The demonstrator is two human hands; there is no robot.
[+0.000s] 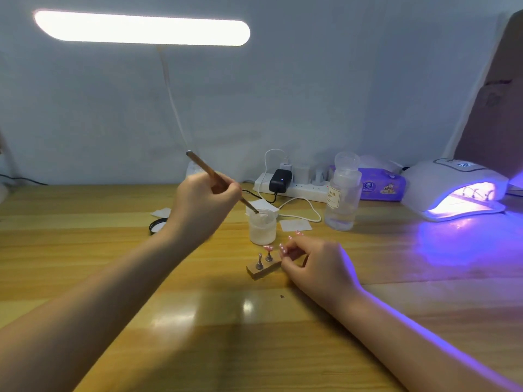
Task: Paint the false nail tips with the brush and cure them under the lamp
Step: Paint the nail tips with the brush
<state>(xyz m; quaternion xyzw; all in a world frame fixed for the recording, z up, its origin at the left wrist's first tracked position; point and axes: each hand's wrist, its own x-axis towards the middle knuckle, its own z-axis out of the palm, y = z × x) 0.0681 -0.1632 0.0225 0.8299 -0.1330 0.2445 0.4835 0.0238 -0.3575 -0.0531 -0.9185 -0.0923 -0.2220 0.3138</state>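
Note:
My left hand grips a brown brush and its tip dips into a small frosted jar on the table. In front of the jar lies a small wooden block with metal stands; one stand carries a pink false nail tip. My right hand pinches the right end of that block with curled fingers. At the far right the white curing lamp glows purple, with another holder of stands inside it.
A clear liquid bottle stands right of the jar. A power strip with a black adapter and white cable lies behind. A purple tissue pack, white pads, a black lid ring and a bright desk lamp bar are around.

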